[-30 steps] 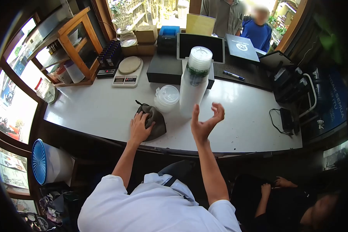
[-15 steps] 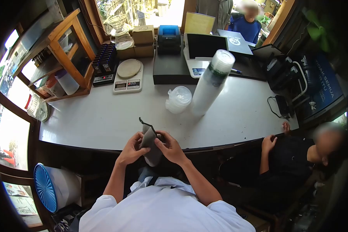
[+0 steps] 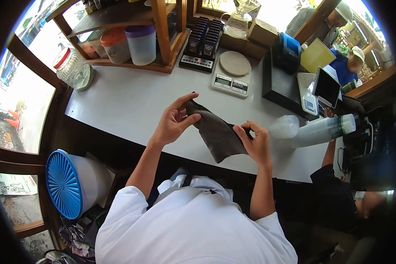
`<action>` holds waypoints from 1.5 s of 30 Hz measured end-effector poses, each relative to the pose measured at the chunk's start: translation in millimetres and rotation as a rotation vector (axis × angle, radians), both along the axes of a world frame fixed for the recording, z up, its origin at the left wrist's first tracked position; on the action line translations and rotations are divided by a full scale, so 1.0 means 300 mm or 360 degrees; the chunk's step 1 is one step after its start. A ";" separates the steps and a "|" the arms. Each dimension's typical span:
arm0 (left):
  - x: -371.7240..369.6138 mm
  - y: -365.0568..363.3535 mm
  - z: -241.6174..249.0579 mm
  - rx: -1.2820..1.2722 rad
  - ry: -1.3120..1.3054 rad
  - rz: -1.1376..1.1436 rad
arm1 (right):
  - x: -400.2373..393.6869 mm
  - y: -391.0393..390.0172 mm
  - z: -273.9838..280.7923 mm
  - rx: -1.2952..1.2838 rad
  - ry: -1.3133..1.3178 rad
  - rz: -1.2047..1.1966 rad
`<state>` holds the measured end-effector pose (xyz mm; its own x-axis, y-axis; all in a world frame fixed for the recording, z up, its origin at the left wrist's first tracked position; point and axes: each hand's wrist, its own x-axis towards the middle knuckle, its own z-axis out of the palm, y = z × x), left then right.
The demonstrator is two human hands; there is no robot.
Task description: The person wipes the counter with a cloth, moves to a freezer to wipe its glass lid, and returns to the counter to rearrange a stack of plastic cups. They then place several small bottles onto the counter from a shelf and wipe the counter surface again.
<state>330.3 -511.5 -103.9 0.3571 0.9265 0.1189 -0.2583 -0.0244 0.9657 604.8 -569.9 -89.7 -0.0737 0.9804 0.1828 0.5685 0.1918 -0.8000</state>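
Dark grey cloth-like pouch, edge-on before, now spread above edge of smooth white worktop; both ends thus controlled. Gripped by left hand, fingers half-spread, contact apparently part-hidden; pinched by right hand, fingers nearly closed.

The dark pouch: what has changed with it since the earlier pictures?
The pouch was lifted off the counter; the right hand, empty at first, took hold too. Now it is spread between that and the left hand. The scale and cup stack stayed put.
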 end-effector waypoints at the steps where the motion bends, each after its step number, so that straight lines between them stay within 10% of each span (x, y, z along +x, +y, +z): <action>1: -0.026 0.022 0.029 0.0115 0.0025 0.0021 | -0.013 0.031 0.012 -0.0047 0.0034 0.0043; 4: -0.087 0.092 0.122 0.0364 0.0003 -0.0032 | -0.084 0.115 0.092 0.0471 0.0064 0.0211; 19: -0.338 0.141 0.366 0.1218 -0.0467 -0.0391 | -0.152 0.133 0.557 0.0523 0.0147 0.0181; 28: -0.353 0.237 0.034 0.0485 0.0578 -0.0259 | -0.073 0.399 0.104 -0.0089 -0.0207 0.0328; 36: -0.321 0.182 0.232 0.1390 0.0817 0.0483 | -0.125 0.361 0.322 0.0522 -0.0277 0.0314; 45: -0.338 -0.133 -0.027 0.0903 0.1363 -0.0601 | -0.133 0.054 -0.110 0.0218 -0.0449 0.0330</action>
